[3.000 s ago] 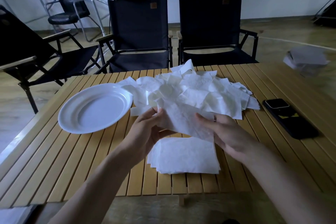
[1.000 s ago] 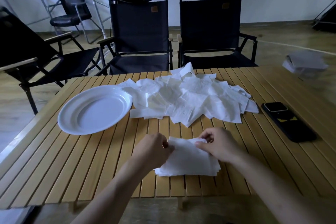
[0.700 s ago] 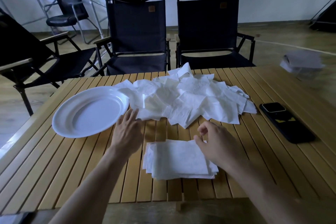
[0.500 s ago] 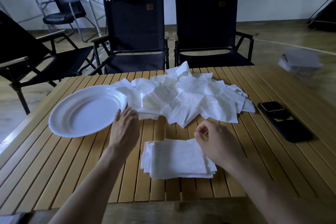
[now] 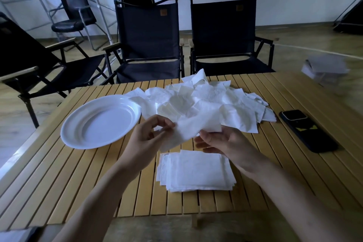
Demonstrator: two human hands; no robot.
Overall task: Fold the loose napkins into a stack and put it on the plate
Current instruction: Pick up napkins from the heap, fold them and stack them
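Note:
A heap of loose white napkins [image 5: 212, 102] lies at the far middle of the slatted wooden table [image 5: 78, 179]. One limp napkin [image 5: 193, 125] hangs in the air between my hands, above the table. My left hand [image 5: 149, 137] pinches its left edge with thumb and fingers. My right hand [image 5: 222, 141] is palm up with fingers spread, touching its right lower corner. Below them sits a stack of folded napkins [image 5: 196, 171] near the front edge. The white plate [image 5: 78, 131] stands bare at the left, its right rim touching the heap.
A black phone [image 5: 306, 129] lies on the right side of the table. Two dark folding chairs [image 5: 149, 45] stand behind the far edge, another chair at the left. A blurred pale pack [image 5: 326, 68] sits at the far right corner.
Both hands left the folded stack, reached to the heap and lifted one loose napkin off it; half a second ago they held nothing.

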